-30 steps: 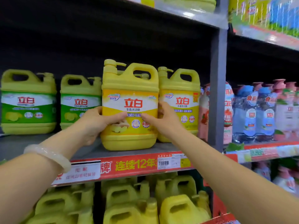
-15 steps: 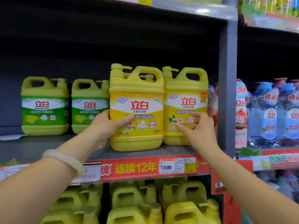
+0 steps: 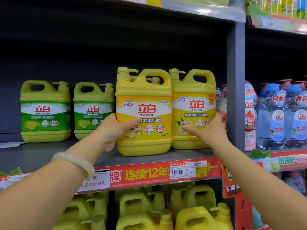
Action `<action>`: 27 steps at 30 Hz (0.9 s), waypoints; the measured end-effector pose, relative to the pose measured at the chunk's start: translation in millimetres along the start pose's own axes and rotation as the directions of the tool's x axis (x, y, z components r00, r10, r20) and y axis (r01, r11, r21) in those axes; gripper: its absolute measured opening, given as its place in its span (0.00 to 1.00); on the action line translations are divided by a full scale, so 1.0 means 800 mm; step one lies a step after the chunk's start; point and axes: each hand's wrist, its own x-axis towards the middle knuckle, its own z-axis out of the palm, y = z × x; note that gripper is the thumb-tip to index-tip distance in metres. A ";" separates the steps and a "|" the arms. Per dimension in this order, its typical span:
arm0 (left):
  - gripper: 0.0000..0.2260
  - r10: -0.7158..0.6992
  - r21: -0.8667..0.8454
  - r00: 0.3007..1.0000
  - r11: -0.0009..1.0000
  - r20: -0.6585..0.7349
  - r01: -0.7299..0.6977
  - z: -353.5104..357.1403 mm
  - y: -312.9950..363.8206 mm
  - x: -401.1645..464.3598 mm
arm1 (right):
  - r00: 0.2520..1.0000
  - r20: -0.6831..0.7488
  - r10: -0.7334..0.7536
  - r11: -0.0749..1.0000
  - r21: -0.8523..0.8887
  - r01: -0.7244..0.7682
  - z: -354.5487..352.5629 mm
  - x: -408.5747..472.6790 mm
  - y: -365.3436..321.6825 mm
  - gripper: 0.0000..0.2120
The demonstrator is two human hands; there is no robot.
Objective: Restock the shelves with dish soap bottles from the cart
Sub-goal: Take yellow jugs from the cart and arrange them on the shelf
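Note:
Two yellow dish soap jugs with pump tops stand side by side on the grey middle shelf point(image 3: 41, 155). My left hand point(image 3: 114, 130) grips the left side of the front yellow jug point(image 3: 144, 110), thumb across its label. My right hand point(image 3: 207, 130) grips the right yellow jug point(image 3: 194, 107), thumb on its label and fingers round its right side by the upright. Another pump top shows behind the front jug. The cart is out of view.
Two green-label jugs point(image 3: 45, 112) point(image 3: 93, 110) stand further back on the left of the shelf. A grey upright point(image 3: 235, 80) bounds the bay on the right, with blue and pink bottles point(image 3: 279, 113) beyond. Yellow jugs point(image 3: 142, 208) fill the shelf below.
My right hand left the front jug and moved right onto the neighbouring yellow jug. My left hand stays on the front jug. The view has shifted.

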 end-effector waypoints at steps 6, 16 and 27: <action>0.14 -0.016 0.010 1.000 1.000 0.012 0.016 -0.005 0.000 0.004 | 0.973 0.169 0.154 0.944 0.264 -0.196 -0.007 0.022 0.008 0.48; 0.11 -0.029 0.026 1.000 0.999 -0.004 0.029 -0.008 0.007 0.001 | 0.955 0.243 0.172 0.907 0.339 -0.250 -0.011 0.025 0.005 0.57; 0.09 -0.020 0.064 1.000 0.998 -0.017 0.021 -0.016 0.011 -0.010 | 0.959 0.258 0.117 0.913 0.351 -0.206 -0.023 0.005 -0.010 0.47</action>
